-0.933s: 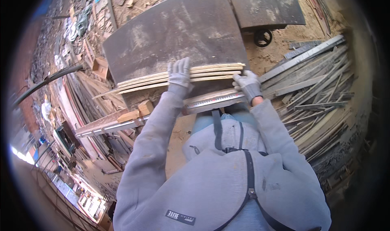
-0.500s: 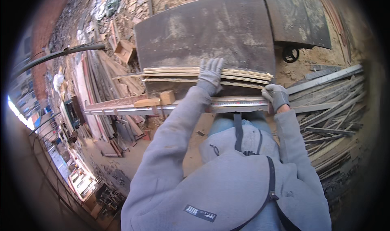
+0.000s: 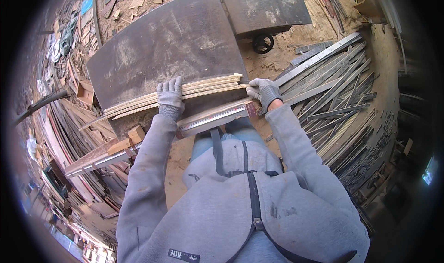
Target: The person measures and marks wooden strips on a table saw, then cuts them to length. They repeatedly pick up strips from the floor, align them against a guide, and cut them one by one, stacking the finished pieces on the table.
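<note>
A bundle of long, thin wooden strips [image 3: 210, 84] lies along the near edge of a dark metal saw table [image 3: 157, 45]. My left hand [image 3: 170, 92], in a grey glove, lies across the bundle near its middle with the fingers curled over the strips. At their right end, my gloved right hand [image 3: 263, 92] is closed on the tip of the nearest strip, which sticks out past the others. In front of the bundle runs a fence rail with a measuring scale [image 3: 212, 119], and two small wood blocks [image 3: 135, 134] sit on its left part.
A second metal table [image 3: 268, 9] with a black handwheel [image 3: 262, 44] stands beyond, to the right. Long grey offcuts [image 3: 328, 85] are heaped at my right. Scrap boards [image 3: 60, 133] and an open wooden box [image 3: 86, 93] lie on the left.
The view has swung to the right, so the scene sits further left. The nearest strip now lies closer to the others. My left fingers, spread before, are now closer together.
</note>
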`<action>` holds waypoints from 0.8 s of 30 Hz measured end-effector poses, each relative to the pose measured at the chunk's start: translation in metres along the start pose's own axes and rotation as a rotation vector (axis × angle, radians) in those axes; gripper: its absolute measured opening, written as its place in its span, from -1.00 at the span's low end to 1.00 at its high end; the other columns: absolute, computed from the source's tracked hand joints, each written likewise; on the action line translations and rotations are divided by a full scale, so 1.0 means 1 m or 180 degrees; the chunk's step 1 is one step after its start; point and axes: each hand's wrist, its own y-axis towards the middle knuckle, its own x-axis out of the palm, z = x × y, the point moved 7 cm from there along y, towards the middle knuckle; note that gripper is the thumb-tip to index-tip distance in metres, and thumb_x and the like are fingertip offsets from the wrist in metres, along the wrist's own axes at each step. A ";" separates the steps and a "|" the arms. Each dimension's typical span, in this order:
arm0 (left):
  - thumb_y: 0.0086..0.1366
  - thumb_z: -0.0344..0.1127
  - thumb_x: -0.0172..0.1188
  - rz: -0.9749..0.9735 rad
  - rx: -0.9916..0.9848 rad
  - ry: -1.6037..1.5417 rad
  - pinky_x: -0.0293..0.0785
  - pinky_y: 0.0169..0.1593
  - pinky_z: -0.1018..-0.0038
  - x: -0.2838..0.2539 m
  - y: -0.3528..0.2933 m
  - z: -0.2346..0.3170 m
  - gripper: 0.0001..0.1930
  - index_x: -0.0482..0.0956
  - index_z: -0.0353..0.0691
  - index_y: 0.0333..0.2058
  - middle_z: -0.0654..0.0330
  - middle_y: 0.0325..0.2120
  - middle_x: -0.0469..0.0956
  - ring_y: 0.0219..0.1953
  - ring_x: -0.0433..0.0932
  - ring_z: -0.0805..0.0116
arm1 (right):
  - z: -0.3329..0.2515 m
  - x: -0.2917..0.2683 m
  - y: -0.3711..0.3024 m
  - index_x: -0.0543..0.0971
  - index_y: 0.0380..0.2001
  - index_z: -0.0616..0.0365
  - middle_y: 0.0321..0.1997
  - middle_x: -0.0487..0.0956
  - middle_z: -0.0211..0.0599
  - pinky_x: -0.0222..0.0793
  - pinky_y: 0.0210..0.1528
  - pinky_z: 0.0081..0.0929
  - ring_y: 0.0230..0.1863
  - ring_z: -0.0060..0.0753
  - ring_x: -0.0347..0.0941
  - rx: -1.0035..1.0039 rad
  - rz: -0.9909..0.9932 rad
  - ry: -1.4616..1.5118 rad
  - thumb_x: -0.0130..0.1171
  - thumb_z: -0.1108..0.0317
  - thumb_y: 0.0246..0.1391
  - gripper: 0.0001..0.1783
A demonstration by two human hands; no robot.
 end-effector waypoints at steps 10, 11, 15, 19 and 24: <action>0.11 -0.29 0.23 -0.0486 -0.0166 0.0381 0.28 0.27 0.12 0.011 0.009 0.000 -0.42 0.43 -0.09 0.17 0.15 0.04 0.48 0.17 0.45 0.13 | -0.032 -0.009 0.004 0.66 -0.08 0.18 -0.18 0.74 -0.09 0.67 -0.10 -0.24 -0.21 -0.11 0.70 -0.1960 0.0669 -0.2216 0.28 0.31 0.22 -0.74; 0.10 -0.28 0.25 -0.0385 -0.0131 0.0391 0.32 0.22 0.15 0.010 0.009 0.000 -0.43 0.44 -0.08 0.15 0.16 0.01 0.48 0.13 0.47 0.13 | -0.039 -0.002 -0.002 0.68 -0.06 0.14 -0.15 0.75 -0.08 0.64 -0.02 -0.15 -0.15 -0.02 0.70 -0.2615 0.0857 -0.3127 0.28 0.26 0.22 -0.72; 0.07 -0.35 0.23 0.0125 -0.0027 0.0194 0.33 0.23 0.10 0.004 0.006 0.003 -0.42 0.44 -0.13 0.14 0.09 -0.04 0.50 0.12 0.48 0.07 | -0.035 0.027 0.005 0.73 -0.03 -0.08 -0.10 0.75 -0.16 0.52 0.10 -0.11 -0.01 0.06 0.64 -0.3063 0.0184 -0.3730 0.18 0.14 0.28 -0.71; 0.38 -0.33 -0.04 0.0055 -0.0064 0.0424 0.07 0.48 0.02 0.013 0.006 0.003 -0.37 0.23 -0.33 0.41 0.01 0.23 0.44 0.31 0.40 0.07 | -0.031 0.039 0.024 0.75 -0.08 0.01 -0.14 0.76 -0.10 0.55 0.04 -0.26 -0.08 -0.10 0.70 -0.2597 0.0019 -0.3716 0.18 0.17 0.33 -0.73; 0.31 -0.36 0.01 0.0205 -0.0166 0.0395 -0.09 0.56 -0.07 0.016 0.005 -0.001 -0.28 0.15 -0.31 0.46 -0.02 0.29 0.39 0.39 0.32 0.02 | -0.023 0.034 0.038 0.75 -0.08 0.16 -0.16 0.78 -0.21 0.55 -0.01 -0.41 -0.14 -0.37 0.68 -0.2255 -0.0457 -0.2596 0.26 0.28 0.33 -0.76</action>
